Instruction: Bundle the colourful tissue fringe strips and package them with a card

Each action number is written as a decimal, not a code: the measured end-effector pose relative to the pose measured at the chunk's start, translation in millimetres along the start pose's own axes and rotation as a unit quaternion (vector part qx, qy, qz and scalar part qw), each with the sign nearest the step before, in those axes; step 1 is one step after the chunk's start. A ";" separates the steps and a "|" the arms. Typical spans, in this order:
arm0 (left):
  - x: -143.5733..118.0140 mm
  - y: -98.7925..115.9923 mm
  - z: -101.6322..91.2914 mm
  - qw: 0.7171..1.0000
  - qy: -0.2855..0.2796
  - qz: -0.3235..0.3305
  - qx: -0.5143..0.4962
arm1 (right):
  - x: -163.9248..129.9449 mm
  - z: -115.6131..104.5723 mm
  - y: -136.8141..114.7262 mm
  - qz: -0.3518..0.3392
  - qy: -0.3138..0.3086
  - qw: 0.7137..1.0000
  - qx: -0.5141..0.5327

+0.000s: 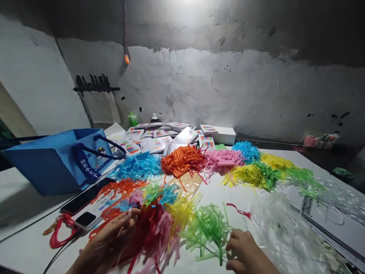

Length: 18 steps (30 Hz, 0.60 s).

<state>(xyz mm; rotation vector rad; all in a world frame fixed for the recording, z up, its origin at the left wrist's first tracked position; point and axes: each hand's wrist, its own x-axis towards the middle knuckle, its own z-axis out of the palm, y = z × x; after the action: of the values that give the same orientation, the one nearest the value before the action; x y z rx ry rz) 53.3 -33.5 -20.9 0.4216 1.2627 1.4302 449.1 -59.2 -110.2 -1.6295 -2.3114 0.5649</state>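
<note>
**A:** We're at the sorting stage, I'd say: the left hand (114, 232) lies over the red strip pile (148, 232), fingers spread loosely and curled into the strips, more raking than pinching. Nothing looks clamped in it.

**B:** And the right hand (245, 253)?

**A:** Just right of the green strip pile (209, 228), fingers curled inward, knuckles up on the white table (216, 194). Whether a strip sits between its fingertips I cannot tell; the grip is turned away from us.

**B:** What surrounds that red pile?

**A:** A yellow pile (182, 211) touching its right side, the green beyond that. To its left, a phone (85, 219) and a red ring (58, 232). Behind and left, a blue bag (54, 161). Far behind, orange strips (182, 160), pink, blue, then printed cards (155, 142). Well right of it, clear plastic sleeves (282, 228).

**B:** Next move?

**A:** My guess: gathering a bunch from the red pile calls for the left fingers to close without dragging the neighbouring yellow along.
</note>
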 end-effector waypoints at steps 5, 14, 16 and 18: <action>-1.8 -40.7 11.3 0.976 -0.204 -0.055 0.054 | -12.4 26.7 -1.6 -0.012 0.026 0.999 0.014; -59.9 -108.4 106.9 0.771 -0.459 0.251 0.361 | -11.5 -9.2 -58.5 -0.108 0.125 0.969 0.186; -53.7 -115.4 113.1 0.782 -0.426 0.263 0.371 | -13.3 -21.1 -59.1 -0.081 0.147 0.965 0.202; -35.7 -114.5 112.2 0.803 -0.386 0.265 0.368 | -20.4 -39.2 -44.3 -0.026 0.175 0.960 0.218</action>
<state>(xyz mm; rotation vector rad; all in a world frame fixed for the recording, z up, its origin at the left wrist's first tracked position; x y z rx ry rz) 211.8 -37.1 -63.9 1.8120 0.9738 0.9216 435.3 -85.0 -54.9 -1.3299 -1.8120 0.6563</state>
